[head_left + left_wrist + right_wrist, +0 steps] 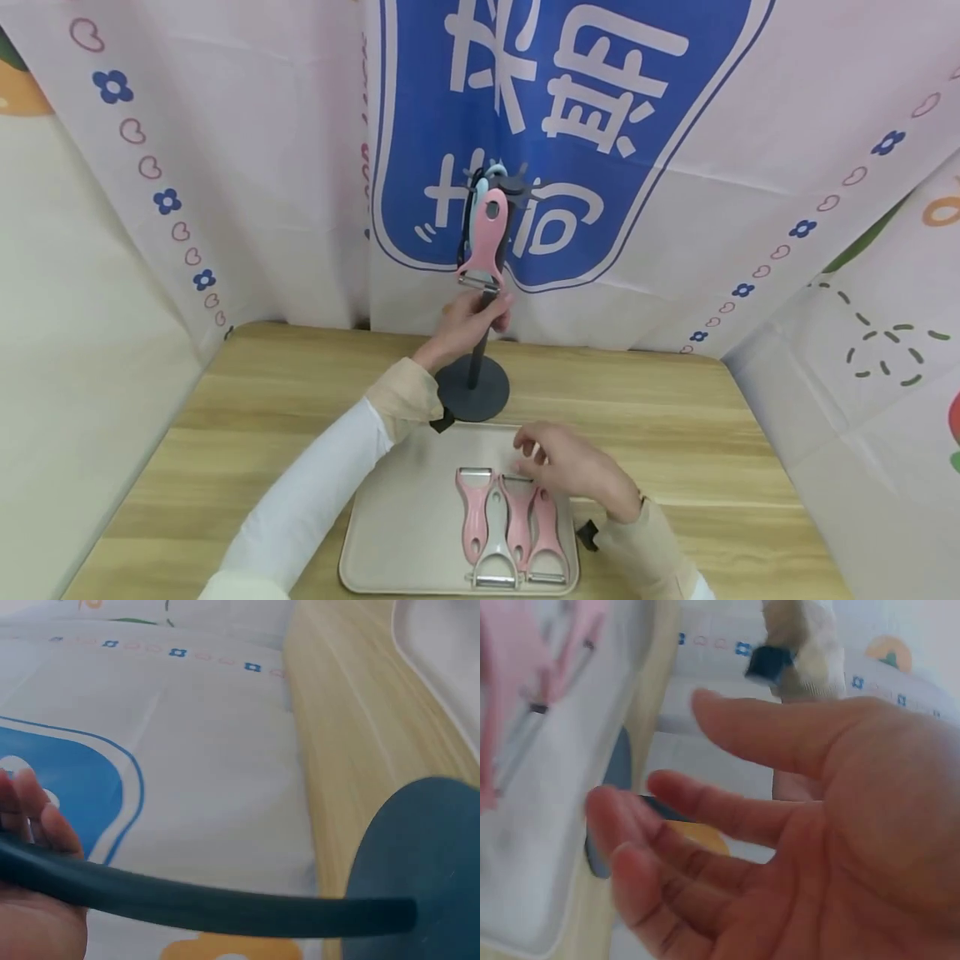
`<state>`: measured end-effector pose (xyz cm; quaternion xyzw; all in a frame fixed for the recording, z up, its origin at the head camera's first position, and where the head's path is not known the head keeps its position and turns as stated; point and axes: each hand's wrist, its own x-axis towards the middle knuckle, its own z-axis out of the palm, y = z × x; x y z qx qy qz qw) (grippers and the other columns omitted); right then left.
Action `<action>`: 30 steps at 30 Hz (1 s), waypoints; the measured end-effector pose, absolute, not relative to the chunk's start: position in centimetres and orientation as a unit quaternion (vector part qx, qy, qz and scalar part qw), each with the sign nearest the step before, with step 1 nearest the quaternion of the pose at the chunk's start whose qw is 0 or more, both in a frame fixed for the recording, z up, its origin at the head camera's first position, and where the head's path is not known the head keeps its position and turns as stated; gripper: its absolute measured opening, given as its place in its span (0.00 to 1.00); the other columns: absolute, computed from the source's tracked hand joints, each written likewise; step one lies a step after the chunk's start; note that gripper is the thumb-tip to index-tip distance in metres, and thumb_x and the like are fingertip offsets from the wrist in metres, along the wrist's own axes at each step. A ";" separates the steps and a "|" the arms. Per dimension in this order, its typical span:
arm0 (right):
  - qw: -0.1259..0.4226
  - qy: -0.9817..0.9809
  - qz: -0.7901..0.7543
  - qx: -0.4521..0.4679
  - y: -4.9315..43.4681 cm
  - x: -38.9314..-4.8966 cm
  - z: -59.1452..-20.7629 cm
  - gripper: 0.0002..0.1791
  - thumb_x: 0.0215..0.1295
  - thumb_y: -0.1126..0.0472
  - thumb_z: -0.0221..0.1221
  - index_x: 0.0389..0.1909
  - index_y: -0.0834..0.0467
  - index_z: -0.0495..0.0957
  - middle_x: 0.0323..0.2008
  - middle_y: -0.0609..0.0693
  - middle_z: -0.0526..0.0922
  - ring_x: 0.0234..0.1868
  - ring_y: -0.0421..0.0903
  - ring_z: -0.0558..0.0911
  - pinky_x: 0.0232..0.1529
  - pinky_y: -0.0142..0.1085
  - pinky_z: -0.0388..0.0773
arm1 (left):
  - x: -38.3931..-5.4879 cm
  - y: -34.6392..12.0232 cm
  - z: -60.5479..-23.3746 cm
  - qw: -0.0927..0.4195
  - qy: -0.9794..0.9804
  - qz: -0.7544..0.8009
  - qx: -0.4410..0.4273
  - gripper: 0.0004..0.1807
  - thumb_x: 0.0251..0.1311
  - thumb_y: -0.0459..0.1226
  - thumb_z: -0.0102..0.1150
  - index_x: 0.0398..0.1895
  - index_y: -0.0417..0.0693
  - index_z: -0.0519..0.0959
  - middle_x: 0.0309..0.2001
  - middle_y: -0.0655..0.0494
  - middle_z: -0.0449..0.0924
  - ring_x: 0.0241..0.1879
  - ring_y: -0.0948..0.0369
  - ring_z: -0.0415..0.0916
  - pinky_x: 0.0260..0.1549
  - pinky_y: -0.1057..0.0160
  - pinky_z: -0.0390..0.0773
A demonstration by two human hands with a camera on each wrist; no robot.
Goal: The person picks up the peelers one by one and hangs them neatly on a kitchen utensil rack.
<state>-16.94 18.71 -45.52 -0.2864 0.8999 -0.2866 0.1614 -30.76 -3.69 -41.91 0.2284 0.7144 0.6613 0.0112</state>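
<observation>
Your left arm (303, 496) stretches forward, your left hand (471, 322) curled in a grip. Your right hand (581, 467) hangs nearer, fingers loosely bent.

The wood-grained table (660, 425) carries a stand (489, 402) near its far edge and a tray (405, 525) farther from that edge.

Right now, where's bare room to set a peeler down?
Free: the tray left of the peelers; the table right of the stand base. Crowded: the tray's right half, with four peelers side by side and the right hand close by.
</observation>
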 end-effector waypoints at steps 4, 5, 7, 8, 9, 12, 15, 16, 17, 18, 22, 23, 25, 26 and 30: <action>0.160 0.928 -0.233 -0.241 18.6 -14.8 -45.9 0.13 0.71 0.60 0.67 0.49 0.64 0.79 0.40 0.55 0.79 0.36 0.46 0.77 0.37 0.40 0.78 | -31.3 -3.4 -42.7 0.038 0.715 0.665 0.210 0.25 0.81 0.52 0.54 0.25 0.47 0.73 0.20 0.58 0.69 0.24 0.56 0.66 0.35 0.60 0.68; 0.163 0.935 -0.220 -0.226 18.6 -14.3 -46.0 0.14 0.71 0.59 0.67 0.49 0.63 0.79 0.40 0.55 0.78 0.36 0.46 0.76 0.37 0.42 0.78 | -31.3 -3.3 -42.9 0.040 0.718 0.664 0.204 0.27 0.81 0.53 0.54 0.23 0.48 0.71 0.19 0.59 0.67 0.22 0.57 0.63 0.33 0.59 0.65; 0.177 0.943 -0.201 -0.196 18.6 -13.4 -46.4 0.15 0.72 0.58 0.66 0.50 0.63 0.77 0.39 0.55 0.78 0.36 0.46 0.77 0.36 0.43 0.78 | -31.3 -3.1 -43.2 0.035 0.722 0.664 0.192 0.28 0.80 0.54 0.54 0.21 0.50 0.69 0.17 0.60 0.63 0.19 0.59 0.59 0.30 0.59 0.63; 0.187 0.945 -0.195 -0.183 18.5 -13.0 -46.6 0.16 0.72 0.57 0.66 0.51 0.63 0.76 0.38 0.54 0.78 0.35 0.46 0.77 0.35 0.43 0.78 | -31.2 -3.0 -43.3 0.026 0.724 0.663 0.188 0.28 0.80 0.54 0.54 0.20 0.50 0.68 0.16 0.61 0.62 0.18 0.60 0.58 0.28 0.60 0.62; 0.195 0.946 -0.189 -0.175 18.5 -12.7 -46.8 0.16 0.74 0.56 0.65 0.52 0.62 0.75 0.37 0.53 0.78 0.34 0.45 0.77 0.33 0.42 0.78 | -31.1 -2.9 -43.4 0.015 0.723 0.665 0.187 0.28 0.80 0.53 0.54 0.19 0.51 0.68 0.15 0.61 0.61 0.18 0.60 0.57 0.27 0.60 0.61; 0.209 0.947 -0.182 -0.164 18.5 -11.8 -47.5 0.15 0.76 0.56 0.63 0.52 0.60 0.73 0.31 0.50 0.76 0.29 0.43 0.77 0.27 0.39 0.76 | -31.0 -2.5 -43.8 -0.023 0.716 0.670 0.195 0.28 0.81 0.49 0.53 0.18 0.50 0.66 0.15 0.62 0.60 0.16 0.61 0.56 0.24 0.61 0.60; 0.191 0.951 -0.172 -0.173 18.4 -11.1 -48.0 0.14 0.74 0.58 0.63 0.50 0.60 0.71 0.28 0.49 0.75 0.25 0.43 0.75 0.24 0.38 0.74 | -30.9 -2.3 -44.2 -0.052 0.711 0.672 0.202 0.28 0.82 0.46 0.51 0.17 0.51 0.66 0.14 0.63 0.60 0.15 0.62 0.56 0.22 0.63 0.60; 0.183 0.953 -0.169 -0.174 18.4 -11.0 -48.0 0.15 0.73 0.59 0.63 0.51 0.60 0.70 0.28 0.49 0.75 0.25 0.43 0.75 0.23 0.38 0.74 | -31.0 -2.2 -44.2 -0.058 0.709 0.673 0.205 0.27 0.82 0.46 0.51 0.17 0.51 0.66 0.14 0.63 0.60 0.15 0.62 0.56 0.22 0.63 0.60; 0.175 0.955 -0.167 -0.174 18.4 -11.0 -48.1 0.16 0.72 0.60 0.64 0.51 0.61 0.70 0.27 0.50 0.75 0.25 0.44 0.76 0.23 0.38 0.74 | -31.0 -2.1 -44.2 -0.062 0.707 0.673 0.207 0.27 0.82 0.45 0.51 0.17 0.51 0.66 0.14 0.63 0.59 0.15 0.62 0.56 0.22 0.63 0.60; 0.165 0.957 -0.159 -0.176 18.3 -10.9 -48.3 0.16 0.70 0.60 0.64 0.52 0.61 0.70 0.27 0.50 0.75 0.25 0.44 0.76 0.23 0.39 0.75 | -31.0 -2.1 -44.1 -0.067 0.707 0.673 0.208 0.28 0.82 0.45 0.51 0.17 0.50 0.66 0.14 0.63 0.59 0.15 0.62 0.55 0.21 0.62 0.60; 0.149 0.966 -0.139 -0.161 18.0 -10.8 -48.7 0.23 0.66 0.58 0.64 0.56 0.64 0.71 0.26 0.50 0.75 0.24 0.45 0.76 0.23 0.42 0.75 | -30.9 -2.0 -44.1 -0.080 0.711 0.668 0.206 0.27 0.82 0.42 0.51 0.17 0.50 0.66 0.13 0.62 0.59 0.15 0.62 0.55 0.21 0.62 0.59; 0.146 0.968 -0.135 -0.156 17.8 -10.8 -48.8 0.22 0.65 0.58 0.64 0.55 0.63 0.71 0.25 0.50 0.75 0.23 0.45 0.76 0.23 0.43 0.75 | -30.9 -1.9 -44.1 -0.085 0.713 0.665 0.206 0.27 0.82 0.41 0.52 0.16 0.50 0.66 0.14 0.62 0.59 0.15 0.61 0.55 0.21 0.62 0.59; 0.142 0.971 -0.130 -0.144 17.7 -10.7 -48.9 0.22 0.64 0.57 0.65 0.54 0.62 0.71 0.24 0.50 0.74 0.22 0.46 0.75 0.22 0.44 0.74 | -30.9 -1.9 -44.2 -0.091 0.715 0.662 0.203 0.27 0.82 0.40 0.52 0.16 0.51 0.66 0.14 0.62 0.60 0.15 0.62 0.56 0.22 0.62 0.60; 0.140 0.972 -0.129 -0.138 17.6 -10.7 -49.0 0.22 0.63 0.57 0.66 0.52 0.61 0.71 0.24 0.49 0.74 0.22 0.46 0.75 0.22 0.44 0.74 | -30.8 -1.8 -44.2 -0.094 0.716 0.662 0.202 0.27 0.82 0.41 0.52 0.16 0.51 0.66 0.14 0.62 0.60 0.15 0.62 0.56 0.22 0.62 0.60; 0.129 0.975 -0.131 -0.122 17.5 -10.7 -49.1 0.19 0.60 0.57 0.66 0.46 0.58 0.69 0.23 0.49 0.72 0.21 0.46 0.74 0.21 0.45 0.73 | -30.8 -1.8 -44.3 -0.101 0.715 0.661 0.206 0.29 0.82 0.45 0.51 0.15 0.52 0.64 0.14 0.63 0.60 0.15 0.62 0.56 0.21 0.62 0.59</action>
